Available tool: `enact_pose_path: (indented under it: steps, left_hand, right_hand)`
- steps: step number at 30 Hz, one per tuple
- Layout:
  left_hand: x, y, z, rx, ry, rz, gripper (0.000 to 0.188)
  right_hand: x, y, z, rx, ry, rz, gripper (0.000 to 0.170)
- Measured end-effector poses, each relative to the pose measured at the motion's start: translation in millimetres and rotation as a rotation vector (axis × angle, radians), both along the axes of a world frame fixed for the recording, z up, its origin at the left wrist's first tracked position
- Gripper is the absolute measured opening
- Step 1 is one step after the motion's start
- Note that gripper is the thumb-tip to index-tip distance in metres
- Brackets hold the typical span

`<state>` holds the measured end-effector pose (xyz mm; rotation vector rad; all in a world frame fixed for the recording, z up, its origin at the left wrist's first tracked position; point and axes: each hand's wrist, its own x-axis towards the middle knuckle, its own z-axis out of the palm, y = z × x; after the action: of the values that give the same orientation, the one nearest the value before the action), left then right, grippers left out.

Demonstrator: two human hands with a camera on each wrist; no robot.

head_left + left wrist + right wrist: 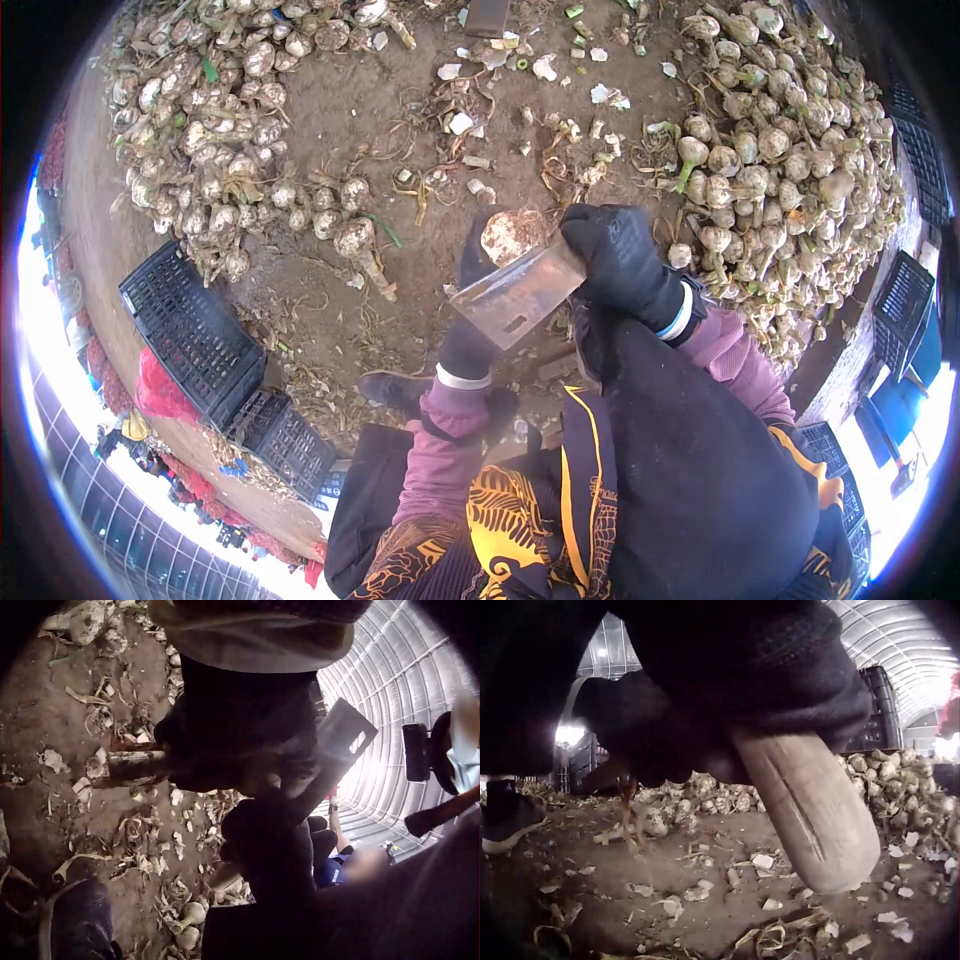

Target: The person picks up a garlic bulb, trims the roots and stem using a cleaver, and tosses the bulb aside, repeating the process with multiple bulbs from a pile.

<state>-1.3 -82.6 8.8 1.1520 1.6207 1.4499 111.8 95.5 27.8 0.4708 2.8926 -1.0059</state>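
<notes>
In the head view, the black-gloved left hand (468,345) holds a garlic bulb (512,237), partly hidden behind the cleaver blade (520,297). The black-gloved right hand (618,258) grips the cleaver at its handle, with the broad blade extending across toward the left hand, beside the bulb. In the left wrist view a stem (135,766) sticks out by the dark left hand (240,727), and the blade (346,739) shows by the right hand (266,840). The right wrist view has the wooden handle (810,814) protruding from under the right hand (772,675).
Garlic heaps lie at the left (240,130) and right (770,190) of the dirt floor. Peel scraps and cut stems (475,160) are scattered between them. Black crates (195,335) stand at lower left, others (903,300) at far right. One shoe (392,390) shows below.
</notes>
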Motion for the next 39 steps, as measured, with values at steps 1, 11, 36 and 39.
enact_pose_path:
  steps: [1,11,36,39]
  left_hand:
    - [0,1,-2,0.024,0.079,-0.017,0.074]
    - [15,13,23,-0.368,-1.057,0.276,0.066]
    - [-7,17,-6,-0.12,-0.816,0.215,0.047]
    - [-7,24,-3,-0.106,-0.886,0.2,0.046]
  right_hand:
    - [2,-2,-6,-0.015,0.025,-0.028,0.026]
    - [75,-1,-130,-0.093,-0.194,-0.422,0.015]
    - [4,1,15,-0.119,0.114,-0.105,0.03]
    - [4,7,15,-0.122,0.052,-0.045,0.027]
